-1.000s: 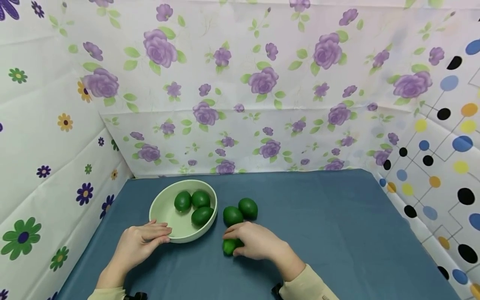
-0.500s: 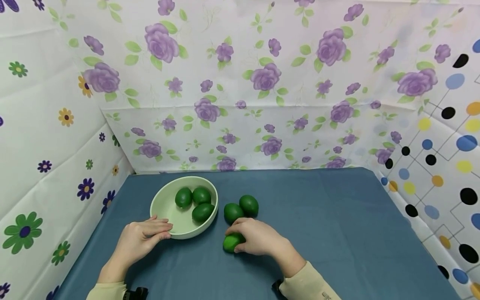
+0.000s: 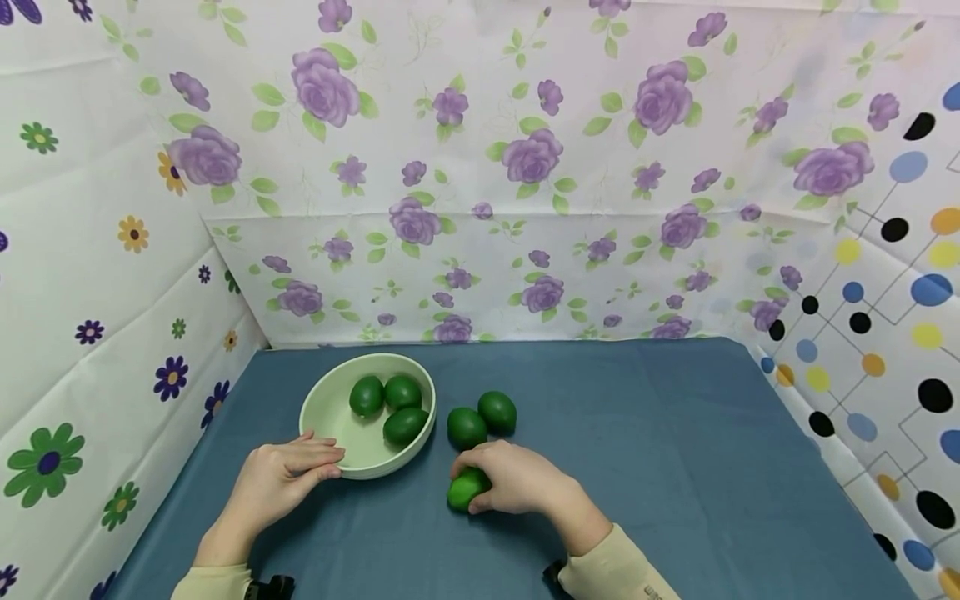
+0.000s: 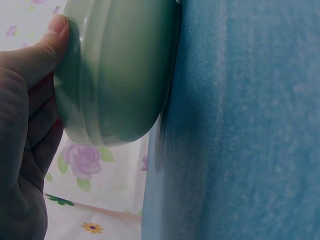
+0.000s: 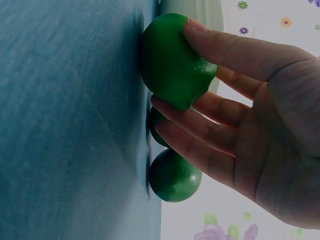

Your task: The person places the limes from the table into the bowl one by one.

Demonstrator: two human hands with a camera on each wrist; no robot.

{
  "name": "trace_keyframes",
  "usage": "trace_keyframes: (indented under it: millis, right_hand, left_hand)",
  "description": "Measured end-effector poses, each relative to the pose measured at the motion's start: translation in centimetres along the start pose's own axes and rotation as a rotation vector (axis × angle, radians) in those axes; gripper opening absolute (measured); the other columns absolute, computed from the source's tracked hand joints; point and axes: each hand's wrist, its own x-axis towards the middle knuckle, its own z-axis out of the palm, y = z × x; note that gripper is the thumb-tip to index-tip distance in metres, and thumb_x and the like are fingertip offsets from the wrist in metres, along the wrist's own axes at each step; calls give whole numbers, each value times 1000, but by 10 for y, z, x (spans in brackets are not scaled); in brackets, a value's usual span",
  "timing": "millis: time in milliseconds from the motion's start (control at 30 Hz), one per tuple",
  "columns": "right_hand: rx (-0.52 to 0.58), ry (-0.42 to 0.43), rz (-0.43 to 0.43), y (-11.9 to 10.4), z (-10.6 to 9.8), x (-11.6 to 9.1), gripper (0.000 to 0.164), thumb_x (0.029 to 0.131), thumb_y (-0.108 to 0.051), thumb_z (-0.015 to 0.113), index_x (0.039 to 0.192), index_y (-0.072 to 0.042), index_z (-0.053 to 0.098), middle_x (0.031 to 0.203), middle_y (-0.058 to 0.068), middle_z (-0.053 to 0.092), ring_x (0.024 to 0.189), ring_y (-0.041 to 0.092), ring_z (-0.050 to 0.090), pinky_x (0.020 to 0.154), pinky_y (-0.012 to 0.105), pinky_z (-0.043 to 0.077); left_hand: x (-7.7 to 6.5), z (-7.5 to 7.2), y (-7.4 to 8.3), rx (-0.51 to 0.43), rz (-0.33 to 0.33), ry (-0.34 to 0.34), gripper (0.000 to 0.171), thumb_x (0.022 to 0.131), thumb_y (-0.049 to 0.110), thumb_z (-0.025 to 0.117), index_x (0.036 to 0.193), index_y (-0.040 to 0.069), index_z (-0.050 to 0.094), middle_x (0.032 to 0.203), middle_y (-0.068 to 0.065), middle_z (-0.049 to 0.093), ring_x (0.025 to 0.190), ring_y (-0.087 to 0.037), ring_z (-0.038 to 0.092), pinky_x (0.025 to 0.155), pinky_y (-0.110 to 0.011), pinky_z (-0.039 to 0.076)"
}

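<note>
The right hand pinches the near lime between thumb and curled fingers, to the right of the bowl; whether the fruit quite touches the tabletop is hard to tell. The grip sits toward one end of a smooth, round skin, so a weak or off-centre squeeze could let it squirt out and roll. The middle lime and the far lime lie together just beyond; a knuckle brushing them could send either rolling. The left hand holds the bowl's near left rim lightly, thumb outside and fingers over the edge; pressing too hard there could tilt it and shift the three limes inside
</note>
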Motion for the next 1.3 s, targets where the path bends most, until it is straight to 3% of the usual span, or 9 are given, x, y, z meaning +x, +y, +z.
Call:
trace_keyframes:
  millis: [333, 1000, 1300]
  right_hand:
    - [-27, -6, -4, 3, 1, 1, 51, 90, -28, 91, 137, -24, 74, 131, -10, 69, 123, 10, 64, 101, 29, 58]
    - [36, -10, -45, 9, -4, 2, 48, 90, -33, 91, 134, -21, 75, 122, -12, 70, 105, 2, 64, 91, 24, 59]
    - [17, 47, -84, 11, -7, 1, 48, 94, -32, 88, 138, -19, 73, 132, -7, 70, 121, 8, 65, 100, 27, 58]
  left_hand:
    - [0, 0, 0, -3, 1, 10, 32, 71, 4, 98, 99, 15, 89, 99, 5, 82, 95, -20, 80, 113, -12, 44]
    - [0, 0, 0, -1, -11, 10, 32, 71, 4, 98, 100, 13, 89, 99, 4, 82, 95, -21, 80, 111, -12, 45]
    - [0, 0, 0, 0, -19, 3, 32, 71, 5, 98, 100, 15, 89, 99, 4, 82, 95, -20, 80, 111, -11, 45]
